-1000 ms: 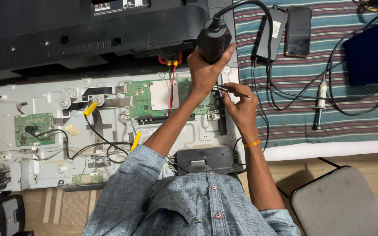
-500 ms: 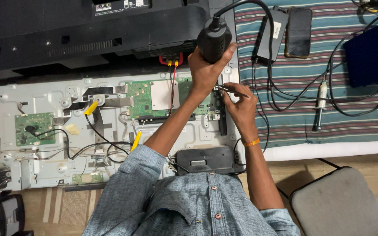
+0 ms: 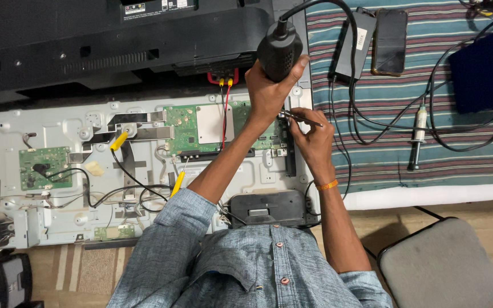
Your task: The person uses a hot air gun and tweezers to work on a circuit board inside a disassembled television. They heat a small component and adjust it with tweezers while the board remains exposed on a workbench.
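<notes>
A black corded hot-air tool (image 3: 279, 50) is gripped upright in the left hand (image 3: 270, 91), nozzle aimed down at the green circuit board (image 3: 223, 128), while thin tweezers (image 3: 300, 118) are pinched in the right hand (image 3: 313, 137) just beside that spot, apparently to steady a small part.

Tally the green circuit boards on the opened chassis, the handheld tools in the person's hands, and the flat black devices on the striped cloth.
Green circuit boards: 3 (main board, left board, small board)
Handheld tools: 2 (black hot-air tool in left hand; tweezers in right hand)
Flat black devices: 2 (power adapter, phone)
Total: 7
</notes>
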